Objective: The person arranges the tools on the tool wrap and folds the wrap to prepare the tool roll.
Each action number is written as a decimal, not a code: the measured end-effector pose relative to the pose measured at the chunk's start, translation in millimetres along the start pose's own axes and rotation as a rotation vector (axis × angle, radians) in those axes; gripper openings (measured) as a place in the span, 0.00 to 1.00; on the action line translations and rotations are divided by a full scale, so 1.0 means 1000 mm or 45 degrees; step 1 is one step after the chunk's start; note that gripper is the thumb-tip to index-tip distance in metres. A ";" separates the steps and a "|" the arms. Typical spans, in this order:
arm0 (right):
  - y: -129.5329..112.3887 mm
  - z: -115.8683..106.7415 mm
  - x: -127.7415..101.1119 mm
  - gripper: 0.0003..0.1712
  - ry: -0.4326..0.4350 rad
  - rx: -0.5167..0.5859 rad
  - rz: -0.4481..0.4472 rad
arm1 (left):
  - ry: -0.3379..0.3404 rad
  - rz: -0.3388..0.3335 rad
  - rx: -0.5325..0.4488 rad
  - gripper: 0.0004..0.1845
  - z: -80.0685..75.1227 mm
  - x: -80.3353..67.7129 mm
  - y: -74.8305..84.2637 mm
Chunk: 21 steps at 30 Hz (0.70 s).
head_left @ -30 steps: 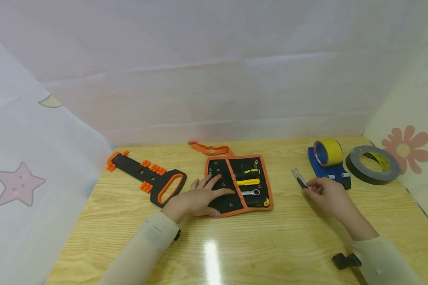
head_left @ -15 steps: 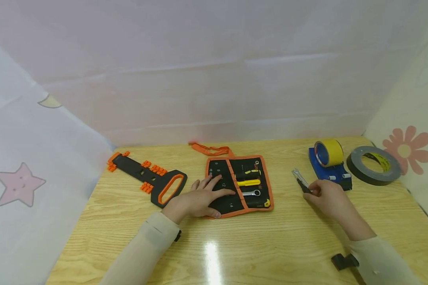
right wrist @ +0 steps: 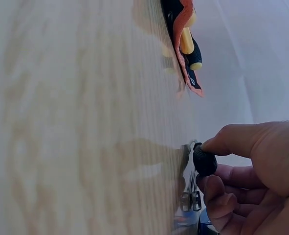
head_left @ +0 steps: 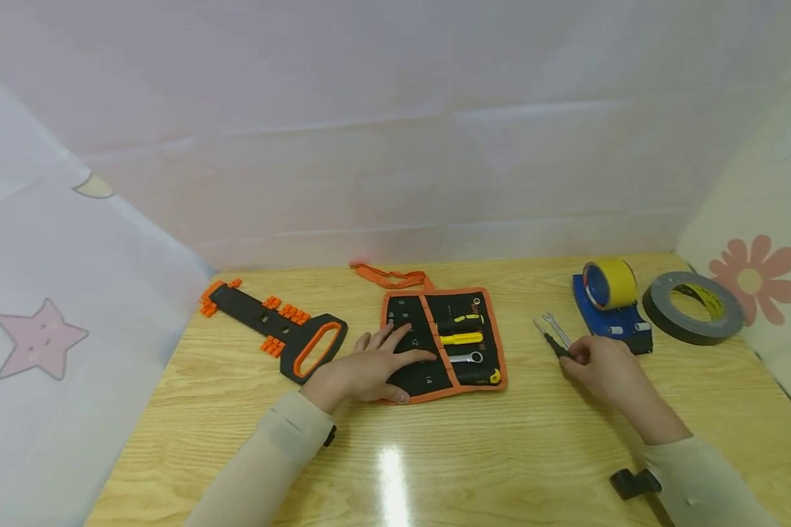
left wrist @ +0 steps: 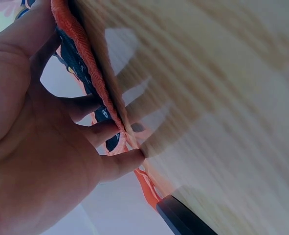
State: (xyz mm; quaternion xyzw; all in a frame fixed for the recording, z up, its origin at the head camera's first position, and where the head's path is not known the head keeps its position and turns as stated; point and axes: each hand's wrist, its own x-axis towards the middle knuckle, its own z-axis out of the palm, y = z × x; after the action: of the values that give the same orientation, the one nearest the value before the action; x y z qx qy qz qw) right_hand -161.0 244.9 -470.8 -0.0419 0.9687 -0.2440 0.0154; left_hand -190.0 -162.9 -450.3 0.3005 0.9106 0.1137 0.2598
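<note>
We note the left hand [head_left: 362, 369] lying flat, fingers spread, on the tool pouch [head_left: 443, 341] at mid worktop [head_left: 501, 454]. The right hand [head_left: 600, 366] pinches a wrench [head_left: 554, 338] on the worktop, beside the tape dispenser [head_left: 611, 307].

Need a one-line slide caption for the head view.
Left hand flat on black-and-orange tool roll; right hand pinches black-handled wrenches on the wooden table.
</note>
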 end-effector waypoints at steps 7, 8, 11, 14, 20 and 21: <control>-0.002 -0.001 -0.001 0.12 0.016 0.034 0.009 | -0.002 -0.002 0.007 0.43 0.000 0.000 0.000; -0.002 -0.002 -0.001 0.12 0.016 0.042 0.013 | 0.000 -0.001 0.007 0.43 0.000 0.000 0.000; -0.003 -0.004 -0.002 0.12 0.024 0.064 0.017 | 0.001 0.002 0.008 0.42 0.000 0.000 -0.001; -0.004 -0.005 -0.001 0.13 0.031 0.081 0.022 | 0.001 0.001 0.009 0.42 0.000 0.001 -0.001; -0.006 -0.008 0.002 0.15 0.036 0.115 0.025 | -0.011 -0.002 0.011 0.43 0.000 0.001 -0.001; -0.006 -0.009 0.002 0.15 0.040 0.120 0.022 | -0.009 0.000 0.012 0.43 0.001 0.001 -0.001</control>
State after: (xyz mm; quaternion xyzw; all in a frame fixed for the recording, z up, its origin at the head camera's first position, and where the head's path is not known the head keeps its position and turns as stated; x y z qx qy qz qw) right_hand -163.0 243.6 -460.3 -0.0288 0.9566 -0.2900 0.0042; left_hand -191.1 -163.3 -451.9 0.3020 0.9103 0.1085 0.2616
